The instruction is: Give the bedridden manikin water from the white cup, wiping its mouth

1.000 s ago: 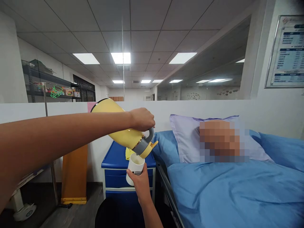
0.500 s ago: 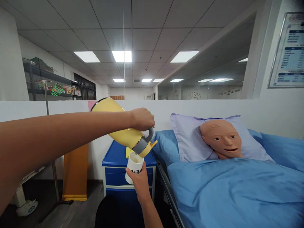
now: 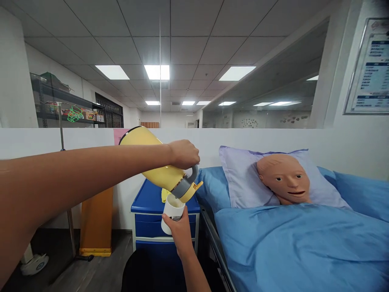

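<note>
My left hand (image 3: 184,154) is closed round the grey handle of a yellow thermos jug (image 3: 162,174). The jug is tipped steeply, its spout end low and to the right, with a yellow lid tab sticking out. Right under the spout, a white cup (image 3: 173,209) with dark stripes is gripped in my right hand (image 3: 181,231), thumb across its front. The cup leans slightly, its mouth close below the jug's rim. Whether liquid is flowing I cannot tell. Behind the cup, a yellow cloth-like item (image 3: 165,194) shows in part.
A blue bedside cabinet (image 3: 146,202) stands behind my hands. To the right is a bed with a blue quilt (image 3: 288,247), a side rail (image 3: 214,239) and a manikin head (image 3: 284,178) on a lilac pillow (image 3: 240,178). A metal pole (image 3: 69,227) and orange board (image 3: 96,227) stand left.
Almost nothing differs. Both hands, the jug and the cup sit very slightly further right in view, along with a small shift of the whole scene.
</note>
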`<state>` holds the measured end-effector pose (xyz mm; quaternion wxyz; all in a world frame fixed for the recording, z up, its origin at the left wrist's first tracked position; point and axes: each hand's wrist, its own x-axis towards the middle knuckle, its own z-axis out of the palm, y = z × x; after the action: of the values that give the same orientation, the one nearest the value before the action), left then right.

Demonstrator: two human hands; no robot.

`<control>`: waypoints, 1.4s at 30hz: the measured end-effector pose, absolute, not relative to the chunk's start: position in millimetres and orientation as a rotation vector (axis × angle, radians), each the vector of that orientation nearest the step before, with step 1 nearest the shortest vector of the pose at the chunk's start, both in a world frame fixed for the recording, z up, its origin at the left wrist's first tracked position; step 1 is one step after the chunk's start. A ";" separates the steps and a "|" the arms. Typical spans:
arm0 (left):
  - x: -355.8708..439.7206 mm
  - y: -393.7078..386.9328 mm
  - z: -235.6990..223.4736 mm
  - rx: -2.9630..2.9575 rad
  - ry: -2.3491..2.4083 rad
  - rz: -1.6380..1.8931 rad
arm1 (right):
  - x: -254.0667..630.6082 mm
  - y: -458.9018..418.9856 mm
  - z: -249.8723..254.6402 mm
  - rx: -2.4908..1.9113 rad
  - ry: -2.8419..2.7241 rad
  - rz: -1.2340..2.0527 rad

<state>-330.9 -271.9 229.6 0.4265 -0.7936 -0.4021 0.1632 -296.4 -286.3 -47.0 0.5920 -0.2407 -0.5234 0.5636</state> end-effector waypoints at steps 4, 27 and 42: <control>-331.4 -275.3 226.9 -1.993 -0.982 0.416 | -296.6 -288.0 -46.4 -0.556 -1.227 1.345; -338.6 -284.9 221.1 -1.965 -0.992 0.434 | -300.5 -292.8 -44.7 -0.539 -1.200 1.363; -353.6 -272.1 214.5 -1.987 -1.052 0.370 | -303.5 -288.1 -53.3 -0.528 -1.227 1.387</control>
<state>-353.6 -272.1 214.5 0.4182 -0.7922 -0.4194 0.1474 -303.5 -288.1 -53.3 0.5711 -0.2250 -0.5230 0.5913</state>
